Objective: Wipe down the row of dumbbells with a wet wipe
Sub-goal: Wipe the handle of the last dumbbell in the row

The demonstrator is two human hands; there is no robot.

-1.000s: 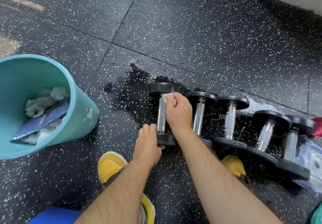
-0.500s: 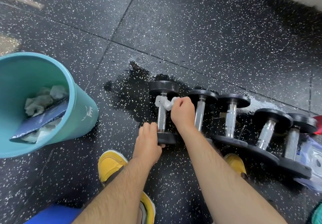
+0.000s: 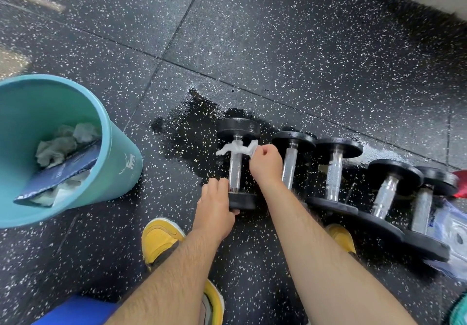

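While the left hand [image 3: 216, 207] grips the near head of the leftmost dumbbell [image 3: 236, 165] on the wet rubber floor [image 3: 303, 59], the right hand [image 3: 265, 164] pinches a wet wipe [image 3: 236, 149] looped around its handle's far end. A teal bin [image 3: 118, 163] stands left.

Five dumbbells [image 3: 334, 175] lie side by side on the floor [image 3: 278, 46]. Left of the row stands a bucket [image 3: 111, 132] with crumpled wipes [image 3: 58, 145] in it. The wet wipe [image 3: 236, 148] hangs over the leftmost dumbbell [image 3: 235, 170] (far part of the handle). The left grip [image 3: 214, 211] is on its near end and the right grip [image 3: 265, 165] just right of it. A packet [image 3: 452, 231] lies beside the rightmost dumbbell [image 3: 422, 208].
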